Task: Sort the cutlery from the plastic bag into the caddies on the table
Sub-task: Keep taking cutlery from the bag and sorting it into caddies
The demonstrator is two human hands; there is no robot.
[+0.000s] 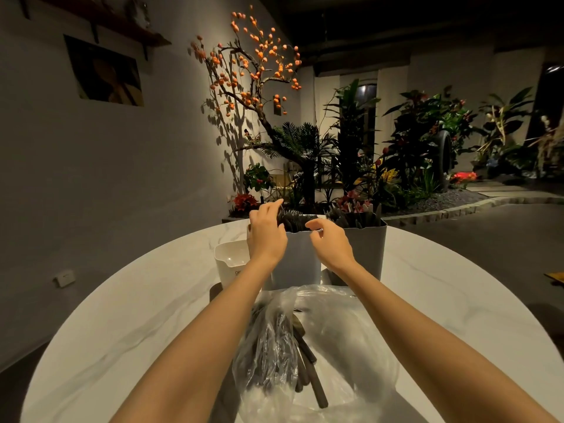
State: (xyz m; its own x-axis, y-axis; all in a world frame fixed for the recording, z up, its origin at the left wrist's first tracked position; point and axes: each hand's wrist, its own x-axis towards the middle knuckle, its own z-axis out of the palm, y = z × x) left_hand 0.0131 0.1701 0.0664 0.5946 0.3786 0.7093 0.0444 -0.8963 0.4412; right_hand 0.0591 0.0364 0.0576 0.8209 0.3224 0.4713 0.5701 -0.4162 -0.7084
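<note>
Cutlery (305, 361), dark-handled and long, lies in a heap inside the clear plastic bag (345, 340) at the near edge of the round white table (122, 315); several handles poke out toward the viewer through the bag's crumpled mouth. Both bare forearms reach over the bag, converging toward the caddies farther back. Left hand (266, 232) is raised at the near left corner of the middle caddy (297, 257), back of hand to the camera, wrist bent up, fingers curled forward over the rim and touching the dark utensil tops (294, 221) standing inside; whether it actually pinches one cannot be told. Right hand (329, 242) hovers just beside it at the same caddy's front right rim, fingers loosely curled, thumb and forefinger close together; nothing is seen in its grasp, though the fingertips are partly hidden. Middle caddy is pale and square-sided, packed with dark pieces. Touching or just beside it on the right stands a darker grey caddy (367, 248), also filled with upright dark utensils. To the left, partly behind the left forearm, sits a white container (227, 257) with a rounded rim and small lettering on its side. Beyond the table: a branch with orange fruits (253, 65) against the wall, and dense green plants (427, 141).
</note>
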